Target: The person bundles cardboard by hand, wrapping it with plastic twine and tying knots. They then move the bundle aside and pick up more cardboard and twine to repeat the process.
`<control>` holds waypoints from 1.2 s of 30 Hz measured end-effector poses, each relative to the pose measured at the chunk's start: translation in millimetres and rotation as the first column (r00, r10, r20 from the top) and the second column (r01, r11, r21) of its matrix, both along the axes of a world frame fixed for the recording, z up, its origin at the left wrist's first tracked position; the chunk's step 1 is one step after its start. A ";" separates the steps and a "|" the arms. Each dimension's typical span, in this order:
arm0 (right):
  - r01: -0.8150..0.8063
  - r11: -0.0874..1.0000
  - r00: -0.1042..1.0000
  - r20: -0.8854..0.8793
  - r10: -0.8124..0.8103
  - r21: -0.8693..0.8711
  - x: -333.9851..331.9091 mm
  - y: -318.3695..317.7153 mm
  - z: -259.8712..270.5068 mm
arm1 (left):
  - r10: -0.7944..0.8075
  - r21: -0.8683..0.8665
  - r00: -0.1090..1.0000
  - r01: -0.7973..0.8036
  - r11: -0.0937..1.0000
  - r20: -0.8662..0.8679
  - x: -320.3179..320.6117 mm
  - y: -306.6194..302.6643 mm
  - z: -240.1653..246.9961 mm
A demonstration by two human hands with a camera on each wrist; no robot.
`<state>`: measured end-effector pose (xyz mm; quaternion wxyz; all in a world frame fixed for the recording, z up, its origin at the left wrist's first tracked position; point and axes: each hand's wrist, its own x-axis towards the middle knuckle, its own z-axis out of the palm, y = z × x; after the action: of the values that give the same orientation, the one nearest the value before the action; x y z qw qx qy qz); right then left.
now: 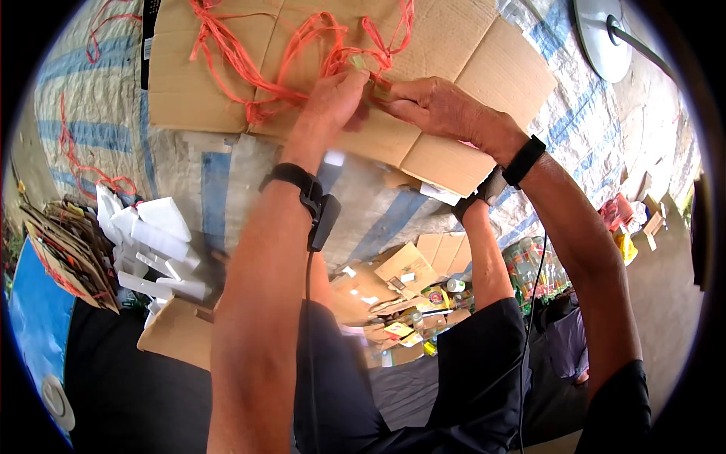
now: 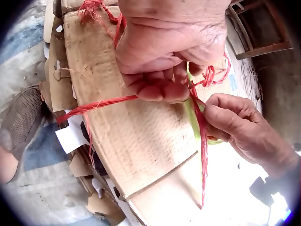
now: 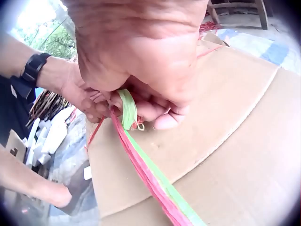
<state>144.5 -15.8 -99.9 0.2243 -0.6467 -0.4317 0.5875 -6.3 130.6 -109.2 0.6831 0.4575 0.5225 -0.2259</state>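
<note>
A flattened cardboard stack [image 1: 454,45] lies before me, bound with red plastic twine [image 1: 227,57]. Over its middle my left hand [image 1: 333,102] pinches the twine, fingers curled, in the left wrist view near a red strand [image 2: 106,102] that crosses the cardboard. Close beside it, my right hand [image 1: 446,110] grips twine between thumb and bent fingers. A green strip [image 3: 128,110] loops out under the right fingers in the right wrist view. From there a red and green band [image 3: 155,181] runs taut across the top sheet. Loose red loops spread over the far side of the stack.
Below the stack a shoe [image 2: 21,115] stands on the blue-striped sheet [image 1: 215,197]. White foam pieces [image 1: 162,231] and bundled cardboard [image 1: 72,253] are at the left. Plastic bottles [image 1: 529,265] lie at the right, and a fan base [image 1: 605,38] stands at the upper right.
</note>
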 end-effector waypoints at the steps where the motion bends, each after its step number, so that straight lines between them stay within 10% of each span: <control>1: -0.017 0.993 0.998 0.056 0.011 0.113 2.2 -2.2 -0.8 | 0.007 -0.019 1.000 -0.006 1.000 0.010 -1.0 0.1 -2.5; 12: 0.138 0.990 0.986 0.098 -0.134 -0.037 17.4 -4.3 23.0 | -0.094 0.027 0.989 0.092 0.995 0.110 -11.3 -5.5 -9.8; 17: 0.096 0.995 0.967 0.235 -0.098 0.019 43.4 -34.4 32.8 | -0.260 0.404 0.933 0.144 0.903 0.249 -24.2 -20.6 -42.7; 36: 0.248 0.946 0.935 0.306 -0.177 -0.209 97.1 -152.8 55.5 | -0.286 0.704 0.952 0.127 0.699 0.112 -15.7 -51.0 -25.6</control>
<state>241.6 -168.6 -44.4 0.1415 -0.7898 -0.3109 0.5095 -22.0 79.5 -134.7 0.4857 0.7556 0.4376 -0.0409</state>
